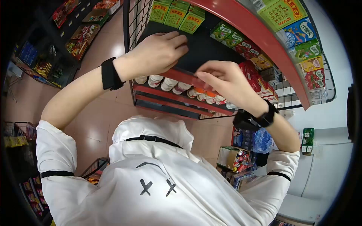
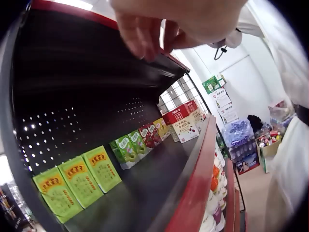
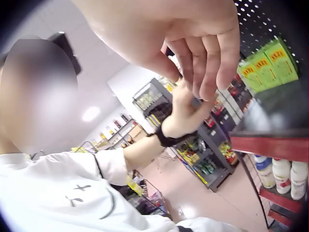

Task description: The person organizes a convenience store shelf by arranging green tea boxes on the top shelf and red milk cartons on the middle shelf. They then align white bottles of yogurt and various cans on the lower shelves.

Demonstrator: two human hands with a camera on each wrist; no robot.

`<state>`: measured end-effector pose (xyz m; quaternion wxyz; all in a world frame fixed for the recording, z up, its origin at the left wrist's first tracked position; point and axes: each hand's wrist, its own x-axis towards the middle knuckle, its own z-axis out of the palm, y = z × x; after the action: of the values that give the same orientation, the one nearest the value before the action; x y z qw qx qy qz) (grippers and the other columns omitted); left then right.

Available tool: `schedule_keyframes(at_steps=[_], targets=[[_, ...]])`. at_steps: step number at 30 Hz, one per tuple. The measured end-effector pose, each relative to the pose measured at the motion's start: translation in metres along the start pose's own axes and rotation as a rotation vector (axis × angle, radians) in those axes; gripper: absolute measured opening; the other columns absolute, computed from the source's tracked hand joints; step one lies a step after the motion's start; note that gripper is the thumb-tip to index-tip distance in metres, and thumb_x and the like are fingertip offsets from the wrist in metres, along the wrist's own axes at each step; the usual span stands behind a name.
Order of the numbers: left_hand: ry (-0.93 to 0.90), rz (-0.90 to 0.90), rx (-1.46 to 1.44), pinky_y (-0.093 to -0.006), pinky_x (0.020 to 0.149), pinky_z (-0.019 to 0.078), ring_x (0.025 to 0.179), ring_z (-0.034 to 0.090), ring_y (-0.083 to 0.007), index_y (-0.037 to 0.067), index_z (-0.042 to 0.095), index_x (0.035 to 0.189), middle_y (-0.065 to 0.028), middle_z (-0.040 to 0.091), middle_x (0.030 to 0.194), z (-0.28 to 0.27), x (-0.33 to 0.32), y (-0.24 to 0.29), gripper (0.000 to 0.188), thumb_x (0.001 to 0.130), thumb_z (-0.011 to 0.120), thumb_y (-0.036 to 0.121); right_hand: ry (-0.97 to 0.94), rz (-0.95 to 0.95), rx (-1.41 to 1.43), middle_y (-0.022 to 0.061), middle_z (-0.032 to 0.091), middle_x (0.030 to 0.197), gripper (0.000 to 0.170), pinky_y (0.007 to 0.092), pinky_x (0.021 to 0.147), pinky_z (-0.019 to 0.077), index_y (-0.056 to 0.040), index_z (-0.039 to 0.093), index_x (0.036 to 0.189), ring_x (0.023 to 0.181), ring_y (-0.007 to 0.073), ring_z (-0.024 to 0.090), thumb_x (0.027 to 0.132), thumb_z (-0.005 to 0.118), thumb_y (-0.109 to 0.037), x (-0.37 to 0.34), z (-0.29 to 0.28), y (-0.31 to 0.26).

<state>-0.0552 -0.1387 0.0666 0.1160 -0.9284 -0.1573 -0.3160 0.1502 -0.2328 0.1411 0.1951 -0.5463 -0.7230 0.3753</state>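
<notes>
Green cartons stand just beyond the left hand, seemingly apart

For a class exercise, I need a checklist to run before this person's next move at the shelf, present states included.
1. Left hand free: ok, nothing visible in it.
2. Right hand free: ok, fingers relaxed, nothing held.
3. Three lime-green cartons upright: ok, side by side.
4. Row continuous: not ok, a gap separates them from the green boxes.
5. White bottles below upright: ok.
6. Cartons full: cannot tell, insides hidden.
</notes>
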Motion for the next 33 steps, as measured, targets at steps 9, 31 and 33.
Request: schedule_keyframes(at_steps=[9,31,33], targets=[[-0.181,-0.437,0.403,-0.0414,0.089,0.0468,0.112,0.054,-0.0300,-0.004,0.047,0.128,-0.0175,0.053,0.120,0.116,0.060,-0.068,0.048,0.086,0.053,0.018,0.435,-0.067,-0.817,0.0266,0.048,0.132,0.074,0.0432,0.098,0.0445,-0.0013,0.030,0.142,0.120,0.0387,0.051,0.083,0.065,-0.028,0.174,-0.049,0.115],[0.241,-0.348,-0.083,-0.0465,0.083,0.0467,0.096,0.055,-0.0399,-0.005,0.051,0.109,-0.0242,0.054,0.102,0.119,0.046,-0.070,0.037,0.073,0.056,0.001,0.721,-0.383,-0.639,0.0211,0.063,0.096,0.044,0.0474,0.077,0.0465,0.0009,0.058,0.110,0.088,0.0408,0.060,0.071,0.074,-0.010,0.135,-0.020,0.106],[0.226,-0.336,-0.214,-0.0464,0.082,0.0472,0.096,0.055,-0.0407,-0.005,0.051,0.107,-0.0249,0.053,0.102,0.085,0.042,-0.039,0.036,0.074,0.060,0.004,0.741,-0.451,-0.638,0.0200,0.062,0.089,0.046,0.0430,0.067,0.0486,-0.0012,0.057,0.112,0.077,0.0346,0.062,0.069,0.075,-0.008,0.092,-0.016,0.070]])
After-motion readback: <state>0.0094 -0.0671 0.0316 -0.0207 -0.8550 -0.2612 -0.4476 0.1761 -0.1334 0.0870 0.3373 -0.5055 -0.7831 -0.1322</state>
